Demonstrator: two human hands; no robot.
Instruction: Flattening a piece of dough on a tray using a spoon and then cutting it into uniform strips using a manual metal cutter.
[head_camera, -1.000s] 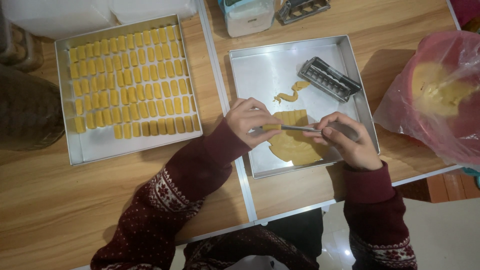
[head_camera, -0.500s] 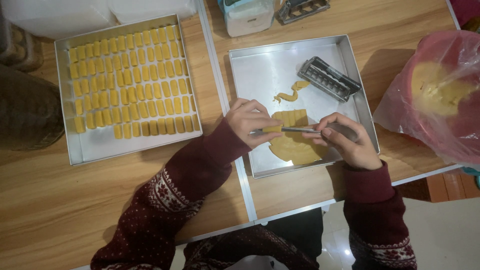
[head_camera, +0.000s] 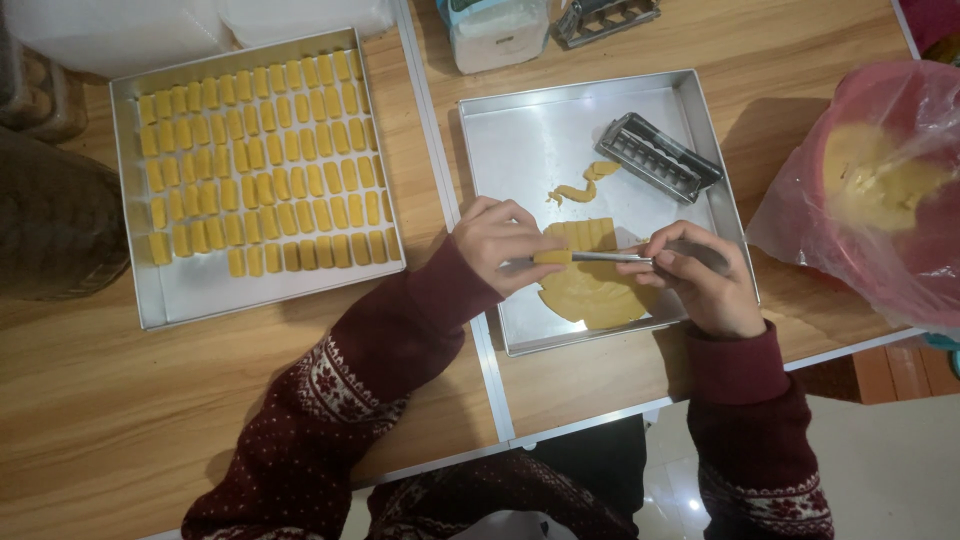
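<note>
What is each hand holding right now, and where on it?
The right hand grips a thin metal blade at its handle end. The left hand pinches a small dough piece at the blade's tip.

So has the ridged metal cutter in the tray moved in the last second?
No. The metal cutter lies at the same spot near the far right corner of the steel tray, as before, apart from both hands.

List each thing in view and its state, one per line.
Left tray: almost filled with rows of yellow dough pieces.
Right tray: mostly bare.
Dough sheet: flat, partly cut.
Metal cutter: lying unused.
Left hand: steadying a dough piece.
Right hand: gripping a thin metal tool.
Pink bag: open.
</note>
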